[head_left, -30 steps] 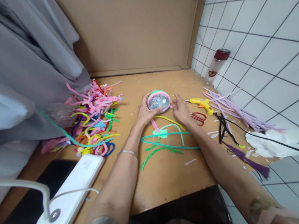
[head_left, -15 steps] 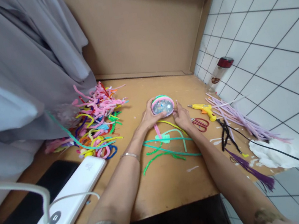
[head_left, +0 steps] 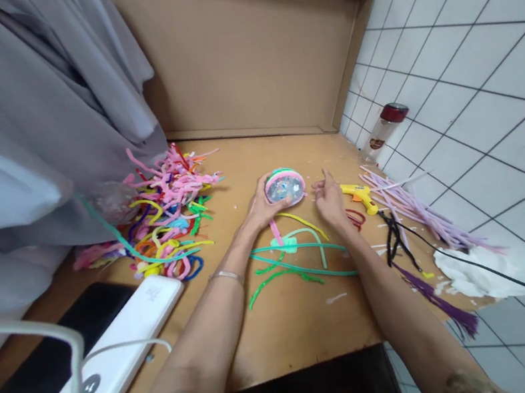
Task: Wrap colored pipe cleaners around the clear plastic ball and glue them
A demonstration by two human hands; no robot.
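My left hand is closed around the left side of a round clear plastic container, whose rim is banded with pink and green pipe cleaner. It is held above the table, tilted so its transparent face shows. My right hand is apart from it on the right, fingers loosely spread with nothing visible in them. Just beyond that hand lies a yellow glue gun, its nozzle end partly hidden by the fingers. Red-handled scissors lie beside my right wrist, partly covered.
Loose green pipe cleaners lie between my forearms. A tangled colourful pile sits at left, near a white power bank and a black phone-like slab. Lilac pipe cleaners, a purple tassel and a bottle are at right.
My right hand has come away from the round container and moved right, toward the glue gun, with its fingers spreading. My left hand keeps holding the container in about the same place.
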